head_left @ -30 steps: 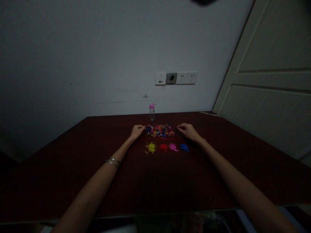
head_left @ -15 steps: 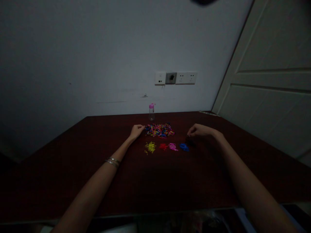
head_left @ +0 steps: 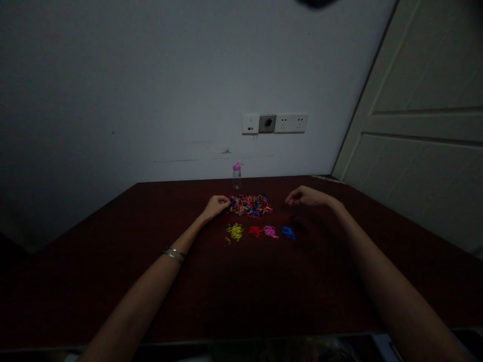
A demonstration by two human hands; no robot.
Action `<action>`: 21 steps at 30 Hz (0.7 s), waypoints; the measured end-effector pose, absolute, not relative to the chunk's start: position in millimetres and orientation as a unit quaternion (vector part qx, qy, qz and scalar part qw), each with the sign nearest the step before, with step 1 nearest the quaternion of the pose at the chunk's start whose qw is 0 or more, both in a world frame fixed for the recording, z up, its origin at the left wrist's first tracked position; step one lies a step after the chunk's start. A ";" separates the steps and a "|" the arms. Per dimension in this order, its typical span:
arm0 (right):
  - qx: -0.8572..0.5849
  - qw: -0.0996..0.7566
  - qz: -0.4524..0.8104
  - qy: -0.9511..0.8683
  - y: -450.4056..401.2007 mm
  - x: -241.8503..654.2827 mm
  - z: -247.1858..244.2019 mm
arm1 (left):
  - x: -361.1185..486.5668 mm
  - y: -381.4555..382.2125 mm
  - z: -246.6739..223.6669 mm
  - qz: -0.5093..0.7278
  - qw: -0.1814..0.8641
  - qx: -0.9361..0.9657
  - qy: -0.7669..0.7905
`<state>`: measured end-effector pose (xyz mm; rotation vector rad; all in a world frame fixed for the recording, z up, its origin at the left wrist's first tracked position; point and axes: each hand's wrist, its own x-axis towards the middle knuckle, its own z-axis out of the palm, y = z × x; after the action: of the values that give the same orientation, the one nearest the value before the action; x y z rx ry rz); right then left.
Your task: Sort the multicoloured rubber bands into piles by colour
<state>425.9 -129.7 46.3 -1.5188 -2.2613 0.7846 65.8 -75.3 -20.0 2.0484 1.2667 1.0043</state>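
A mixed heap of small coloured rubber bands lies on the dark red table. My left hand rests at the heap's left edge, its fingers closed at the tips; what they pinch, if anything, is too small to make out. My right hand hovers to the right of the heap, fingers loosely apart, with nothing visible in them. Nearer to me lie sorted piles: yellow bands, red bands, pink bands and blue bands. A faint dark patch beside the blue pile is hard to make out.
Behind the heap a clear bottle with a pink cap stands upright near the wall. Sockets and a switch are set in the wall above. A panelled white door borders the right side. The table's front edge runs close to me.
My right hand has lifted away from beside the blue pile and moved back and slightly left, its fingers loosening. My left hand stays at the heap's edge. The view has shifted slightly.
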 end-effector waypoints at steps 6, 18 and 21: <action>-0.502 0.173 0.245 -0.812 -109.4 397.6 73.5 | 81.5 -88.4 0.7 0.252 0.204 0.859 0.396; -0.492 0.161 0.218 -0.827 -101.0 368.3 61.9 | 107.2 -107.0 18.9 0.138 0.116 0.869 0.460; -0.510 0.136 0.232 -0.817 -98.5 373.0 54.5 | 108.7 -106.9 18.4 0.122 0.098 0.865 0.476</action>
<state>373.0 -98.5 54.5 -1.4771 -2.3653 0.6703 108.7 -106.9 18.4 2.5612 1.4099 0.3623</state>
